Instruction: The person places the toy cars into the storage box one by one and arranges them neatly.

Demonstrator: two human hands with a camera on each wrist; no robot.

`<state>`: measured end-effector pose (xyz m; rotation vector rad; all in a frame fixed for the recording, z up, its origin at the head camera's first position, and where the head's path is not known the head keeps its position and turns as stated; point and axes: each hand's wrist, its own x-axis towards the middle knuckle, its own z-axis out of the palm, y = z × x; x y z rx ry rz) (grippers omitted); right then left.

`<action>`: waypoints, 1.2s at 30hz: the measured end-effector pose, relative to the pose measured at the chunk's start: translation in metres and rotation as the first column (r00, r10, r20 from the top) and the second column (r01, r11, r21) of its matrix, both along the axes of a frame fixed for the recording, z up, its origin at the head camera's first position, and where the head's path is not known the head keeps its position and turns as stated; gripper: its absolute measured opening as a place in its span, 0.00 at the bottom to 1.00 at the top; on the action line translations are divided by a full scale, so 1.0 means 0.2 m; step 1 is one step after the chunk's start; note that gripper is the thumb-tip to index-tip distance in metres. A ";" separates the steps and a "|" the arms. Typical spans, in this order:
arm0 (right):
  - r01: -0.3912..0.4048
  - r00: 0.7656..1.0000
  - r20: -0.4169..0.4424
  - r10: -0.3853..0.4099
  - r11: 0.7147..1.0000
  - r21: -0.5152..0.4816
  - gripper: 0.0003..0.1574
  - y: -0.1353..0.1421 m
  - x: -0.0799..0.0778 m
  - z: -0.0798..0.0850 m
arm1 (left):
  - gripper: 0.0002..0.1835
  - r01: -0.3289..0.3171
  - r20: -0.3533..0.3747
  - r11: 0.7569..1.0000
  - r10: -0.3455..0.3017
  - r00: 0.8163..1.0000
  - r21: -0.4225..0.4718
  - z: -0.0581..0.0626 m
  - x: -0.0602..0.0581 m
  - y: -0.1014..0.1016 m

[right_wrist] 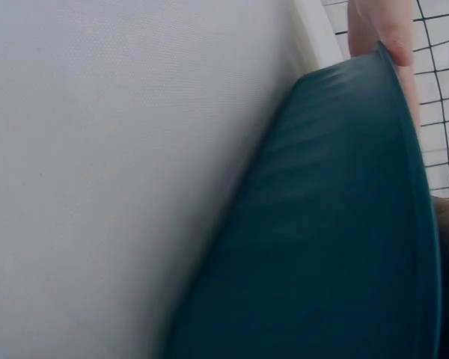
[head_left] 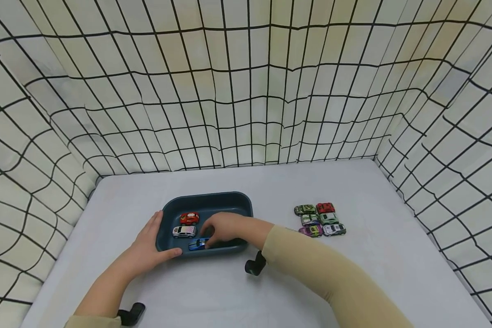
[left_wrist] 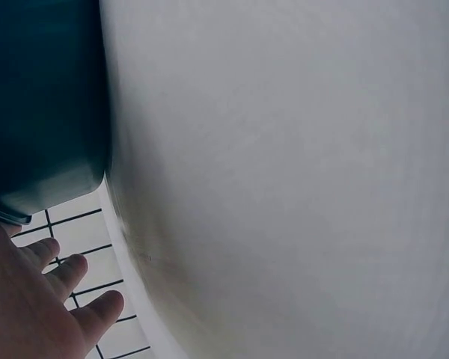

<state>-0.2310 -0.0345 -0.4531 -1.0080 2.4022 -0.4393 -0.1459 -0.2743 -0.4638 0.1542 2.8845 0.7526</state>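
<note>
Gently, the right hand [head_left: 223,226] pinches one end of the blue car [head_left: 195,244] inside the tray [head_left: 225,202], near its front side. Best keep it level, clear of the white car [head_left: 184,231], with the left hand [head_left: 146,247], fingers extended, bracing the tray's left end.

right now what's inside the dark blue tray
The tray holds a red toy car, a white toy car and a blue toy car, pinched by the right hand. Whatever else lies beneath that hand is covered and cannot be seen.

The head view is bright and evenly lit; the wrist views look dimmer.
</note>
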 end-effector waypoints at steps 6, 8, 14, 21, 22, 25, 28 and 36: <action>0.009 0.998 0.059 -0.008 1.000 -0.011 0.26 0.04 -0.02 0.01 | 0.69 -0.003 0.008 1.000 0.003 1.000 0.012 0.01 0.00 0.01; 0.017 0.996 0.088 -0.015 1.000 -0.024 0.25 0.04 -0.03 0.00 | 0.69 -0.001 0.010 1.000 0.001 1.000 0.015 0.01 0.00 0.01; 0.054 0.987 0.155 -0.046 0.997 -0.050 0.20 0.05 -0.04 -0.01 | 0.69 0.004 0.008 1.000 -0.004 1.000 0.009 0.01 0.00 0.01; 0.050 0.991 0.122 -0.045 0.998 -0.039 0.18 0.02 -0.03 -0.02 | 0.69 0.005 0.005 1.000 -0.005 1.000 0.007 0.01 0.00 0.01; 0.048 0.992 0.116 -0.043 0.998 -0.038 0.18 0.01 -0.02 -0.02 | 0.69 0.005 0.003 1.000 -0.005 1.000 0.007 0.01 0.01 0.01; 0.050 0.994 0.104 -0.045 0.998 -0.041 0.17 -0.02 -0.01 -0.02 | 0.69 0.005 0.000 1.000 -0.005 1.000 0.007 0.01 0.01 0.01; 0.065 0.993 0.097 -0.061 0.997 -0.041 0.17 -0.04 0.00 -0.01 | 0.69 0.007 -0.001 1.000 -0.007 1.000 0.010 0.01 0.01 0.01; 0.121 0.988 0.100 -0.115 0.991 -0.060 0.17 -0.07 0.02 -0.02 | 0.68 0.021 -0.008 1.000 -0.021 1.000 -0.001 0.01 0.00 0.01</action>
